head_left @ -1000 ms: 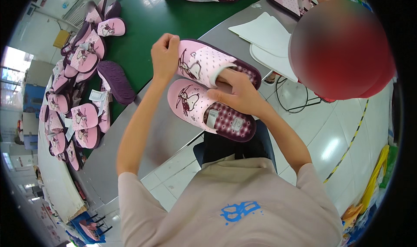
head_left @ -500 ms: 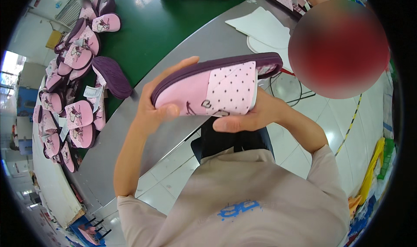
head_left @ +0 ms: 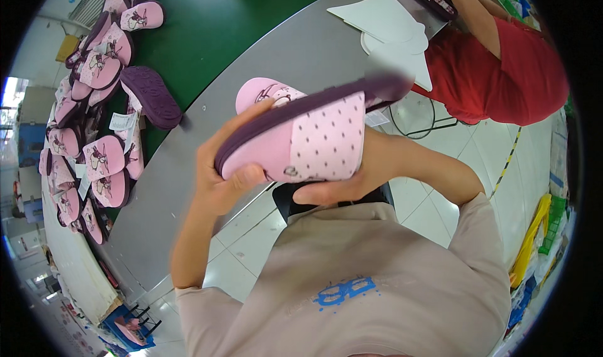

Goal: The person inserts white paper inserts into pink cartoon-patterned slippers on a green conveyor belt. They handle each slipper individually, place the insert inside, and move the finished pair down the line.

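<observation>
A pink slipper (head_left: 326, 137) with a dotted upper band and a dark purple sole is held on its side before my chest, its toe to the left. My left hand (head_left: 220, 184) wraps the toe end, thumb on the pink front. Gripping near the upper's open edge, my right hand (head_left: 342, 190) has its thumb along the lower side. The pink toe of a second slipper (head_left: 264, 93) shows behind the first; the rest of it is hidden, and I cannot tell which hand bears it. Blur covers the held slipper's heel.
A heap of similar slippers (head_left: 103, 74) lies at the left on and beside the green surface (head_left: 207, 17). White flat sheets (head_left: 383, 24) rest on the grey table edge (head_left: 270, 55). At the right a person in a red top (head_left: 502, 74) handles another slipper at the far edge.
The held slipper has tilted, its toe lower and heel end higher, and a second slipper's toe has come into sight behind it. The person in red shows more fully.
</observation>
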A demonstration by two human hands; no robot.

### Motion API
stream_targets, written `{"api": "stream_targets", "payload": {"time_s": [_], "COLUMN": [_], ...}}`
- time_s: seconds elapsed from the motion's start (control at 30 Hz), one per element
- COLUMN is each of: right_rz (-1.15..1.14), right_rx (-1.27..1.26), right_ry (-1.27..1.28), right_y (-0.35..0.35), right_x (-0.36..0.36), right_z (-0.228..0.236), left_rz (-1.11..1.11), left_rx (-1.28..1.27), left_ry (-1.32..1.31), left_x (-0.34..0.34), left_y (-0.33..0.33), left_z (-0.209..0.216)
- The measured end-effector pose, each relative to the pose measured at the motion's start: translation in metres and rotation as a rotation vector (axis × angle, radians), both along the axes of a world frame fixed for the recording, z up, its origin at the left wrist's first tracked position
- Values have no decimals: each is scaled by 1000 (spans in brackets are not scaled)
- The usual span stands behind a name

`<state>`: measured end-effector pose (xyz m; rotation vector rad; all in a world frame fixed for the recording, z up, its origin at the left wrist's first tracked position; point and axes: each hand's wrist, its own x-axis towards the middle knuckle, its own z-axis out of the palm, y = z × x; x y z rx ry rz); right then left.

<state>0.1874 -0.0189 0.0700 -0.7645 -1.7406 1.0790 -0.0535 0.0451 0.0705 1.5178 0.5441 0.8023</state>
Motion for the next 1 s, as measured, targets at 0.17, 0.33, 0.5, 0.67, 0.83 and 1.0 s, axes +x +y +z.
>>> {"api": "stream_targets", "payload": {"time_s": [0.17,0.33,0.5,0.67,0.83,1.0], "right_rz": [-124,-177,-256,-20,72,128], "right_rx": [120,23,-36,-106,-82,-224], "right_ry": [-22,-106,-127,-134,-94,41], "right_y": [11,-3,-3,4,12,0], "right_x": [21,36,39,48,40,31], "right_z": [-2,10,13,7,-1,3], "left_rz": [170,175,178,171,117,-67], "left_rx": [-261,-410,-424,-224,-96,-273], "left_ry": [-155,-198,-193,-131,-24,-92], "left_x": [17,17,20,17,14,7], "left_y": [-6,-5,-8,-10,-12,-1], "left_z": [-6,-1,-1,-3,5,4]}}
